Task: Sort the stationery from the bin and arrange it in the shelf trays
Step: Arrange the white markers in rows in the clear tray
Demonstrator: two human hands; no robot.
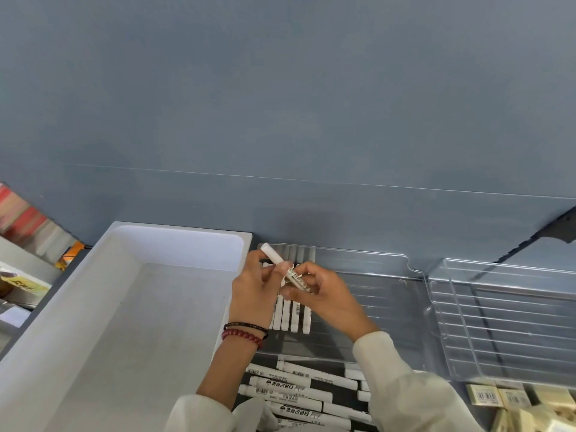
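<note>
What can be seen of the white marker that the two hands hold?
The white marker is a slim tube, plastic by its look, with a rounded white end pointing up and left and a printed label lower on its barrel. It is tilted, held above the clear tray. The left hand pinches its upper part and the right hand its lower part, hiding the other end.

— Anything legible?
— The white markers [299, 386] lying at the bottom carry bold black Korean lettering beside a small logo, plus barcodes, but it is too blurred to spell out.
— And the raised marker [277, 259]?
— It has fine print too small to read.
— Elsewhere?
— There are barcode stickers on the cream boxes [484, 394] and a smeared script word on a yellow pack [25, 286].
</note>
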